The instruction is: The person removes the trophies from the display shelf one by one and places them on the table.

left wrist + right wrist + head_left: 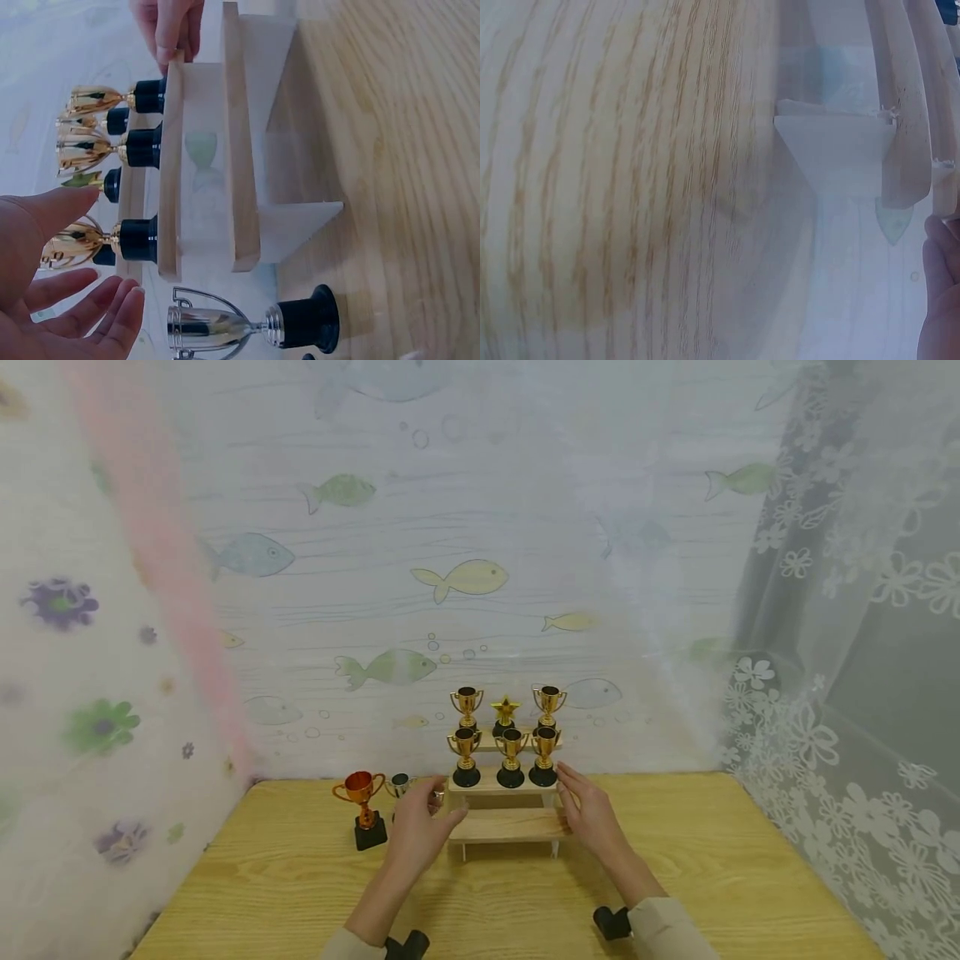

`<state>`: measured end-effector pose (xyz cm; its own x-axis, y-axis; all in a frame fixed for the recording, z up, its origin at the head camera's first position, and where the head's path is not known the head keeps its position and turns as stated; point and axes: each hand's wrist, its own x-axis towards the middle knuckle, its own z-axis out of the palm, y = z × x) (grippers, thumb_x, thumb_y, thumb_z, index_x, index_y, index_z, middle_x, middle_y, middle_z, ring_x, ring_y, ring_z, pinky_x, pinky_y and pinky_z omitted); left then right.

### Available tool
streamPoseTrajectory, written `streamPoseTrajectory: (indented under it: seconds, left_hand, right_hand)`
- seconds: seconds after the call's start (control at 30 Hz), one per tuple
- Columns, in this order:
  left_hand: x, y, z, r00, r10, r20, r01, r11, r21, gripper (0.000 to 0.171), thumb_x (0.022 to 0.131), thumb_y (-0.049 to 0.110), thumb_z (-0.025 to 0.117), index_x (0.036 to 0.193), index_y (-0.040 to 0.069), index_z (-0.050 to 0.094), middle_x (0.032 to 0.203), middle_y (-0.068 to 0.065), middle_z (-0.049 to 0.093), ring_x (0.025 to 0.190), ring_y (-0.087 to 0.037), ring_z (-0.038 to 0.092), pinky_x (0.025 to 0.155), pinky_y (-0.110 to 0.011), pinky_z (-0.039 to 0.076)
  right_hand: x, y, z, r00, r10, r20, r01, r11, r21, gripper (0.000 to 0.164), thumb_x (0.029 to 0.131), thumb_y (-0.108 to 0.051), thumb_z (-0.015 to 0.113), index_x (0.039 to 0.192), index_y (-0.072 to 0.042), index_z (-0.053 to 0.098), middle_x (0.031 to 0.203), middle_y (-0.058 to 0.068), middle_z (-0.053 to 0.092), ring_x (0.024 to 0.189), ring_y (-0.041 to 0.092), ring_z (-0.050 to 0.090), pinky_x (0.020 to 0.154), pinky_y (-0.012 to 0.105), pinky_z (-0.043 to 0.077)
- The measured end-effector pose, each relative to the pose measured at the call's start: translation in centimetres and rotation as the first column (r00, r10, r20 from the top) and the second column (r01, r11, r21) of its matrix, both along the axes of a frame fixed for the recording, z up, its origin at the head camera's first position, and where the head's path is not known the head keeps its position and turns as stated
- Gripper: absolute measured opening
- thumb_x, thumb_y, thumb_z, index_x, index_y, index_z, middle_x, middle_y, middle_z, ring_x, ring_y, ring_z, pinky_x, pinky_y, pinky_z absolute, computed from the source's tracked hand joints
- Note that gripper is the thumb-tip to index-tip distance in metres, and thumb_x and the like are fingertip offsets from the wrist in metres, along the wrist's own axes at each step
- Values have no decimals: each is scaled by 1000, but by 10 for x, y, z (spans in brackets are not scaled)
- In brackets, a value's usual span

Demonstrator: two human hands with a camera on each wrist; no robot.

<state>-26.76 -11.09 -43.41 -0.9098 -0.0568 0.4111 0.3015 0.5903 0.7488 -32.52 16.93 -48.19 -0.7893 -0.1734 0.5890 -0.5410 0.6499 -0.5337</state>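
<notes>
A small stepped wooden stand (510, 827) holds gold cup trophies with black bases. On its middle step are a left trophy (465, 747), a centre trophy (512, 750) and a right trophy (544, 747). Behind them, two cups flank a star trophy (506, 710). My left hand (420, 827) is at the stand's left end, fingers and thumb apart and nothing gripped, close to the left trophy (135, 240). At the opposite end, my right hand (588, 810) has its fingertips against or very near the middle step's end (176, 60); exact contact is unclear.
Left of the stand stand a bronze-orange trophy (363, 806) and a silver trophy (217, 328), the silver one partly behind my left hand in the head view. The stand's lowest step bears nothing. Fish-patterned curtain (465, 577) hangs behind the wooden table (262, 877).
</notes>
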Motion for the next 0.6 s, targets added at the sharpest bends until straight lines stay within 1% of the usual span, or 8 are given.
streamPoseTrajectory:
  seconds: [0.13,0.23,0.3,0.47,0.6]
  left_hand:
    - [-8,4,6,1000,-16,8,16,1000,25,58,88,23,83,135,-2,60,121,-19,64,100,-34,63,82,-46,55]
    - [-16,8,9,1000,-22,11,22,999,27,64,88,24,83,140,-3,55,126,-19,61,107,-36,63,88,-49,55]
    - [-20,12,10,999,-22,26,21,999,30,68,88,25,83,143,-3,53,128,-18,60,111,-36,62,91,-50,54]
    - [-30,18,10,998,-12,66,10,999,32,74,89,27,81,147,-3,47,136,-22,54,116,-40,59,92,-54,52]
    - [-37,21,8,998,4,65,-5,1000,27,73,89,26,80,146,-6,47,136,-24,54,115,-42,59,93,-55,51]
  right_hand:
    - [0,0,0,1000,1,-1,-1,1000,-1,37,107,-9,53,136,14,57,147,23,53,133,45,52,105,57,44]
    - [-2,0,0,1000,1,-3,-1,1000,-1,37,107,-9,53,136,13,57,147,23,53,133,44,52,106,57,44]
    - [-2,0,-1,1000,3,-6,-3,1000,0,37,107,-10,53,136,13,57,147,23,53,133,44,52,106,57,44]
    - [-3,1,-2,1000,8,-6,-8,1000,-4,37,107,-9,53,136,13,57,146,24,53,133,45,52,106,57,44]
    - [-3,2,-3,1000,9,-5,-9,1000,-5,36,106,-9,54,135,13,58,146,25,54,132,45,53,105,57,44]
